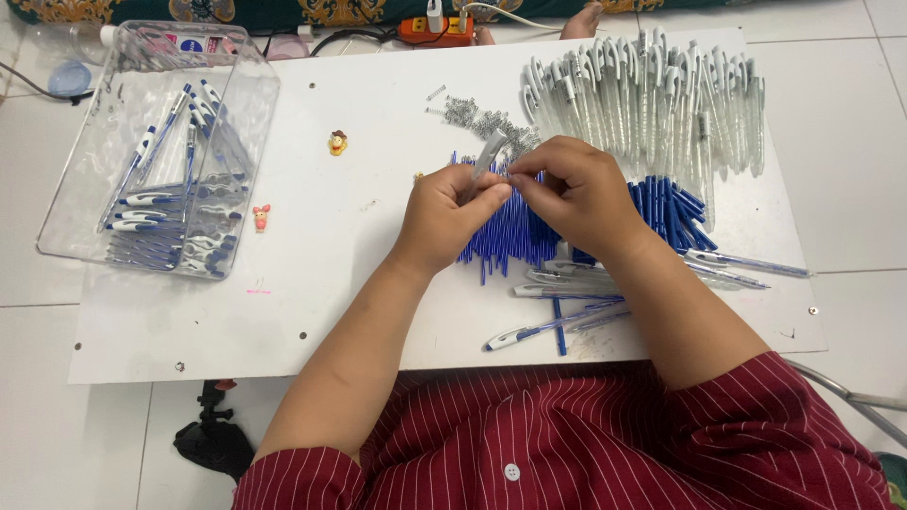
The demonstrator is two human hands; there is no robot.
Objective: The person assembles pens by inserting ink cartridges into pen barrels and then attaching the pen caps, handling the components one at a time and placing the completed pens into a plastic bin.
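Both hands, left hand [444,212] and right hand [576,189], pinched on 1 clear pen barrel [487,156]. Finished pens [175,203] few in bin [66,222]; big pile of barrels [652,99], refills [510,231] left.

Both hands are meeting over the heap of blue refills [510,236] at the middle of the white board [331,283]. The left hand [449,217] is gripping a clear pen barrel [487,156] that is tilting up away from the heap, and the right hand [581,189] is pinching at it just beside. Beyond the heap, small springs [477,115] and grey-white pen caps [647,94] are lying. Left of the heap, a clear tray [76,189] is holding finished pens [175,203].
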